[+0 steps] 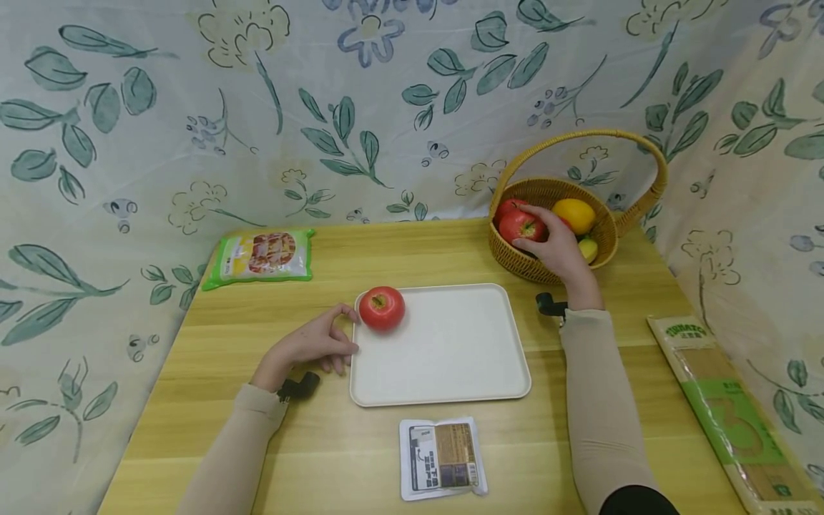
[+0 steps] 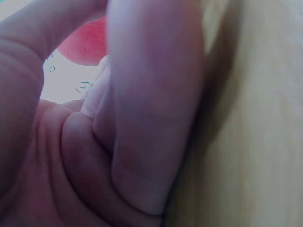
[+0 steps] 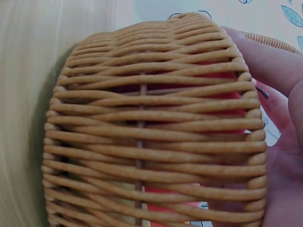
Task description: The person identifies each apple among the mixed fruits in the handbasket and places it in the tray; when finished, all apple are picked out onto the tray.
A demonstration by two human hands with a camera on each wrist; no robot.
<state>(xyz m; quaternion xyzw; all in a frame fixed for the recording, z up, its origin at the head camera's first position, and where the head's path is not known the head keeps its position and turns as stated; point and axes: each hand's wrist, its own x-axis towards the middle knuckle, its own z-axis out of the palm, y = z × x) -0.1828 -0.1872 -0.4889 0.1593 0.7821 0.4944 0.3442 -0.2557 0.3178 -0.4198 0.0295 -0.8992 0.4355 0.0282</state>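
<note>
In the head view my right hand (image 1: 556, 243) reaches into a wicker basket (image 1: 524, 261) and grips a red apple (image 1: 520, 226) between thumb and fingers. Another red apple (image 1: 508, 206) lies behind it. The right wrist view shows mostly the woven basket wall (image 3: 156, 127), with red fruit glimpsed through its gaps. My left hand (image 1: 315, 336) rests at the left edge of a white tray (image 1: 450, 350), index finger and thumb spread apart at the rim, the other fingers loosely bent. Beside it on the tray's upper-left corner sits a red apple (image 1: 383, 309).
The basket also holds an orange-yellow fruit (image 1: 575, 215) and a yellow-green one (image 1: 587, 249), under a tall arched handle (image 1: 579, 134). A green food packet (image 1: 264, 257) lies back left, a silvery sachet (image 1: 443, 459) in front of the tray, and a long noodle pack (image 1: 734, 415) at right.
</note>
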